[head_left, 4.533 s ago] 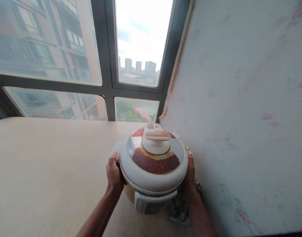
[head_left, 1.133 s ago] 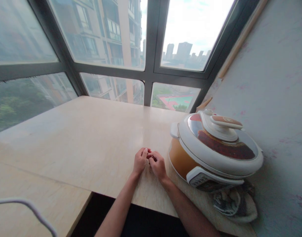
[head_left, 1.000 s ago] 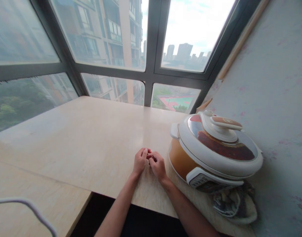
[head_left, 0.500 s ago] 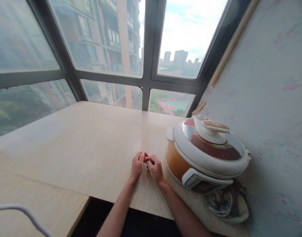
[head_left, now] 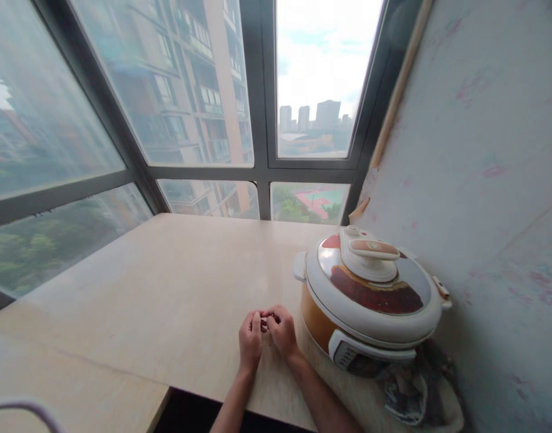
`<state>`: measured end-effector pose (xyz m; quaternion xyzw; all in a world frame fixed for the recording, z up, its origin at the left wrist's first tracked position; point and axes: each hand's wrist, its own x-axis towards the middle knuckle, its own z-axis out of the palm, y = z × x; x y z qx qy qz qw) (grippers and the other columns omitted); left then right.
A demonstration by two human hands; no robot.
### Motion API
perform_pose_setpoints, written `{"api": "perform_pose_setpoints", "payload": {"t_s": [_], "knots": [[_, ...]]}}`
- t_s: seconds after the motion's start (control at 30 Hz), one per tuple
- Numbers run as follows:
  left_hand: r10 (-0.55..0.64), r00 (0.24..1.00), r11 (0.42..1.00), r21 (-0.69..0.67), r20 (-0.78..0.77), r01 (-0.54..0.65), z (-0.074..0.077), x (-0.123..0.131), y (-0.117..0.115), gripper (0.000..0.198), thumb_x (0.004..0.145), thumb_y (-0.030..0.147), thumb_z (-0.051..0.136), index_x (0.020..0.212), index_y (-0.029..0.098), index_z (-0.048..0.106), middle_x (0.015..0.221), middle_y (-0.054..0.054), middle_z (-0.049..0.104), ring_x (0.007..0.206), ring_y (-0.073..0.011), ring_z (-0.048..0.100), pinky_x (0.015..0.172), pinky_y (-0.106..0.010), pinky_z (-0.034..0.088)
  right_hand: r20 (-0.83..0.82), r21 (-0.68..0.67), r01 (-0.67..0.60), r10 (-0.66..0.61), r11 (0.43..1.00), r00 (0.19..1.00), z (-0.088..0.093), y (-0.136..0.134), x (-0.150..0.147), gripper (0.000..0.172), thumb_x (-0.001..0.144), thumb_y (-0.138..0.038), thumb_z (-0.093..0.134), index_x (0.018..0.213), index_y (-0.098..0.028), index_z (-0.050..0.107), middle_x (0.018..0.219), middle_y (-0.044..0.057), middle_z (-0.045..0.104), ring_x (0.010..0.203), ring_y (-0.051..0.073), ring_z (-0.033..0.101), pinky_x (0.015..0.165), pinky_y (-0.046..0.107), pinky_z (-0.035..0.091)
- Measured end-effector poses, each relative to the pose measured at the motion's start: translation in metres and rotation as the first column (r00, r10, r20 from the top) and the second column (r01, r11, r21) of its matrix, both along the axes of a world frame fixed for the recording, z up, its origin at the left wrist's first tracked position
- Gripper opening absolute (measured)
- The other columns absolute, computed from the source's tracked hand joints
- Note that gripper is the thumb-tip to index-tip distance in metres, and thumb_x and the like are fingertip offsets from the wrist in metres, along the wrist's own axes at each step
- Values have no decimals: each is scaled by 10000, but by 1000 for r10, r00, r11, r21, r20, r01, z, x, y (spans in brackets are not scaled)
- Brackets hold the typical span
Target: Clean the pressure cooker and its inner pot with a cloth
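Near the front of the pale marbled tabletop (head_left: 177,282), my left hand (head_left: 250,337) and my right hand (head_left: 281,332) meet, fingertips against fingertips. Both hands are closed, with the fingers curled and pinched. Whatever lies between the fingertips is too small or too hidden to name. Just right of my right hand stands an electric pressure cooker (head_left: 370,294), white and orange-brown with its lid on; the hand is apart from it.
A crumpled cloth (head_left: 406,397) lies at the cooker's front right, by a flowered wall (head_left: 496,198). Dark window frames (head_left: 258,108) edge the table's back and left. A white cable (head_left: 26,409) crosses the lower left, near a dark gap in the tabletop.
The view has tilted up and swung slightly, so the table, cooker and hands sit lower in the picture. My hands stay together, with the fingers shifted slightly.
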<state>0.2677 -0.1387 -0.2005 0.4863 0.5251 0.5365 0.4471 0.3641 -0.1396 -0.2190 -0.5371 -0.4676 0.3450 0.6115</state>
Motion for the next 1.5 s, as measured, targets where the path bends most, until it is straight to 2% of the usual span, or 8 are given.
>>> {"api": "perform_pose_setpoints", "payload": {"t_s": [0.2,0.67,0.87,1.0,1.13,1.23,1.33,1.5], "knots": [[83,996,995,-56,-24,-84,-4,2,-17,546,808,672,571,912,158,721,857,-124,756,691,-261,713,602,-371,588,6,-12,-41,41,999,999,1,-2,-2,183,744,-194,514,680,-206,685,743,24,638,677,175,594,629,271,467],[79,953,996,-11,-293,-86,0,4,-7,451,824,596,473,801,210,705,788,-107,759,718,-280,723,671,-383,589,-8,-112,-52,52,992,999,20,-15,5,200,721,-247,508,671,-201,696,773,69,652,765,221,638,721,331,487],[-1,961,995,-96,-278,-27,0,5,-5,456,800,604,478,844,200,683,828,-107,760,663,-260,717,648,-383,591,-417,-455,-130,-82,881,905,38,-91,27,221,628,-285,577,782,-175,690,728,13,645,571,144,576,573,268,420],[-59,970,987,-158,-235,22,-1,4,-8,467,772,619,513,865,195,685,848,-103,758,686,-251,714,651,-367,591,-495,-468,-139,-129,873,859,68,-158,51,224,653,-328,700,809,-167,710,819,22,692,581,116,595,600,255,437],[-121,976,972,-221,-181,80,3,-2,-11,505,707,648,558,864,188,695,872,-106,757,732,-255,713,697,-374,594,-432,-425,-63,-142,903,891,117,-201,97,314,744,-435,804,927,-185,755,911,47,727,693,143,652,692,285,490],[-163,974,956,-268,-155,117,12,-3,-12,529,653,651,584,843,174,709,868,-113,755,744,-255,704,729,-385,588,-332,-332,136,-251,934,909,151,-214,146,379,780,-514,814,994,-206,764,940,60,735,770,167,662,747,309,516],[-167,984,932,-336,-54,140,31,7,-13,558,632,655,606,852,151,700,844,-121,747,704,-242,677,651,-373,568,-275,-274,341,-413,899,868,169,-213,193,455,767,-533,827,1095,-229,744,1086,84,738,929,210,678,783,325,538],[-167,947,919,-306,275,250,93,50,-9,593,669,626,671,1018,149,627,855,-80,741,651,-183,651,558,-294,510,-309,-266,536,-597,801,740,175,-185,241,597,639,-426,911,1165,-244,696,1295,77,699,1227,238,637,999,341,533]]}}
